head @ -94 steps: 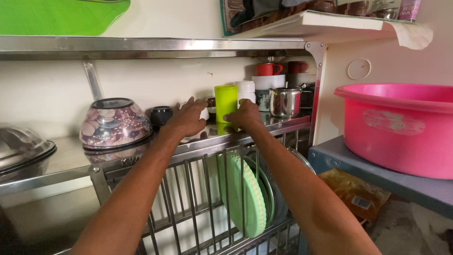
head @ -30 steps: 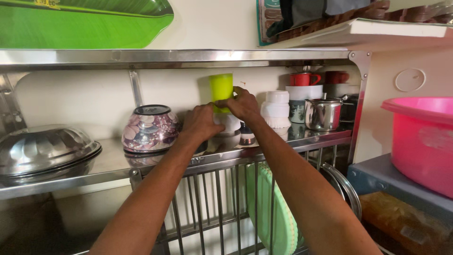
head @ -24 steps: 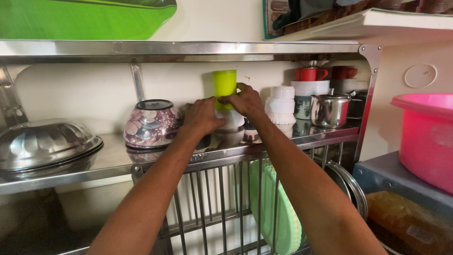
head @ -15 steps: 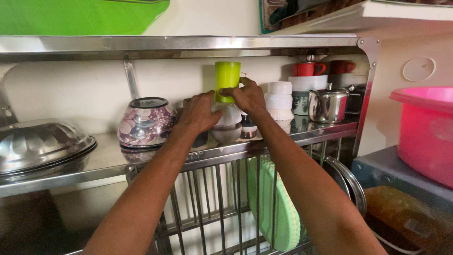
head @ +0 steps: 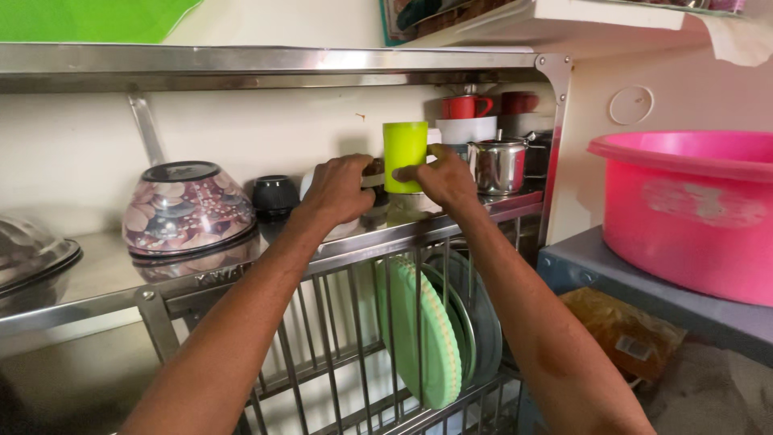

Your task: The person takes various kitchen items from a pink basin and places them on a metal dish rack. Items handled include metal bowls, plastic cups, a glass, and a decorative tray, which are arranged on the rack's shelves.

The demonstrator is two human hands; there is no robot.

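The lime-green cup (head: 404,156) stands upright on the steel shelf (head: 105,278) of the dish rack, a little above the centre of the view, at about twelve o'clock from our two wrists; we hold it with our right hand (head: 441,179), whose thumb and fingers press against its lower side from three o'clock, so that hand is closed on the cup. Our left hand (head: 338,189) sits at nine o'clock of the cup, fingers curled narrow around a small dark-rimmed object (head: 372,171) just beside the cup; what that object is we cannot tell, since the fingers hide most of it.

At nine o'clock of our left hand a small black bowl (head: 274,195) lies upside down, and farther the same way a floral-patterned bowl (head: 187,208) rests upside down on the shelf; at the far nine o'clock edge of the view a steel lid (head: 32,254) shows in part. At three o'clock of the cup stands a steel pot (head: 498,164) with a lid, and behind it, toward one o'clock, a red mug (head: 465,106) sits on a white bowl (head: 465,130).

Below the shelf, at six o'clock of the cup, a green plate (head: 423,338) stands on edge between the rack bars, with greyer plates just behind it; at three o'clock of the view a pink tub (head: 692,213) rests on a grey surface (head: 612,282), well apart from our hands.
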